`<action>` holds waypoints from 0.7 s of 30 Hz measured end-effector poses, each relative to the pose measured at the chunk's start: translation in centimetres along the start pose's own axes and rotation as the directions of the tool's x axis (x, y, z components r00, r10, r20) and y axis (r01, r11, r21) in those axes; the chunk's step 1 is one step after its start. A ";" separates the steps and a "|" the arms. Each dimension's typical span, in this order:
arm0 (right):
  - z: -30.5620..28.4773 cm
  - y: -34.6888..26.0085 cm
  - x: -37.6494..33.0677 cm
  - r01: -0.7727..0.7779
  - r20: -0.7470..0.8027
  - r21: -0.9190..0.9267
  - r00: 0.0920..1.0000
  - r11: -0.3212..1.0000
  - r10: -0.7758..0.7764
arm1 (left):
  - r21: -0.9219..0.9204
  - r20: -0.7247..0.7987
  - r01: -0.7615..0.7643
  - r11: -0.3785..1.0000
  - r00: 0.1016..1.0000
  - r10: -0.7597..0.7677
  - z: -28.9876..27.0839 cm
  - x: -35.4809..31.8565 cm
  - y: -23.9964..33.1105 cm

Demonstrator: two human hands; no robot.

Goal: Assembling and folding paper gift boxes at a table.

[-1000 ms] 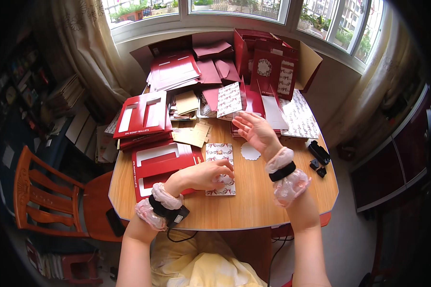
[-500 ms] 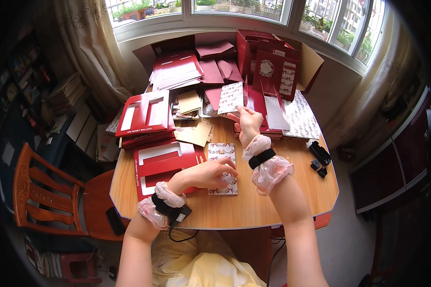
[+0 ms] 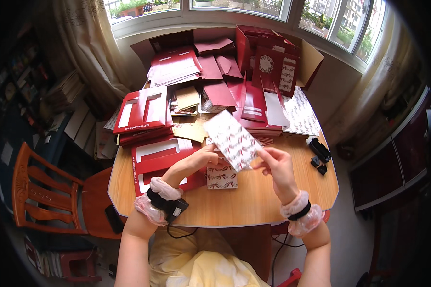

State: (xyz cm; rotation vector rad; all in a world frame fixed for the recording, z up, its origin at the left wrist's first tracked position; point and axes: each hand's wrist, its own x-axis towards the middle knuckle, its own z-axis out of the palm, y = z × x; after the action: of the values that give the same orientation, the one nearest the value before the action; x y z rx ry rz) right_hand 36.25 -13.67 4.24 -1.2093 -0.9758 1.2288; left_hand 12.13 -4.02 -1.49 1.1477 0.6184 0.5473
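Note:
My right hand [image 3: 280, 173] pinches the lower right corner of a white paper envelope [image 3: 233, 139] printed with rows of red-and-grey bows. The envelope hangs tilted above the table. Beneath it lies a second patterned envelope [image 3: 222, 179], mostly covered from sight. My left hand [image 3: 191, 165] hovers at or rests on this lower one; its fingers are slightly bent and apart, with their tips partly hidden by the raised envelope. Close by on the left, a flat red card sleeve [image 3: 160, 155] with cut-out windows lies partly under my left forearm.
More red sleeves [image 3: 146, 112] are stacked at the left. Dark red envelopes [image 3: 220, 93] and a small brown card piece [image 3: 190, 131] lie beyond. Red boxes [image 3: 275, 67] stand at the back right. Black gadgets [image 3: 319, 150] sit near the right table edge. A wooden chair [image 3: 57, 196] is at left.
My right hand has brought the patterned envelope from the back of the table toward me, over the other envelope. My left hand has shifted slightly left and away from me.

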 end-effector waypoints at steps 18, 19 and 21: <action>-5.3 -3.2 -3.0 -0.030 0.486 -0.437 0.833 0.899 0.265 | 0.125 -0.136 0.145 0.982 0.983 -0.127 1.2 -0.3 0.7; -5.1 -3.9 -2.6 0.037 0.388 -0.381 0.913 0.924 0.123 | 0.186 -0.112 0.136 0.973 0.987 -0.116 1.3 0.1 0.6; -4.0 -5.5 -1.7 0.120 0.245 -0.368 0.969 0.922 -0.028 | 0.206 -0.115 0.117 0.971 0.989 -0.095 1.5 0.7 -0.2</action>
State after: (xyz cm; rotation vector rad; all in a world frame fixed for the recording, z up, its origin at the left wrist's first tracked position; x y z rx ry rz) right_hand 40.81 -15.54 9.19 -1.3272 -1.4782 1.1721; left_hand 13.74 -4.62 -1.41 1.2839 0.8398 0.4588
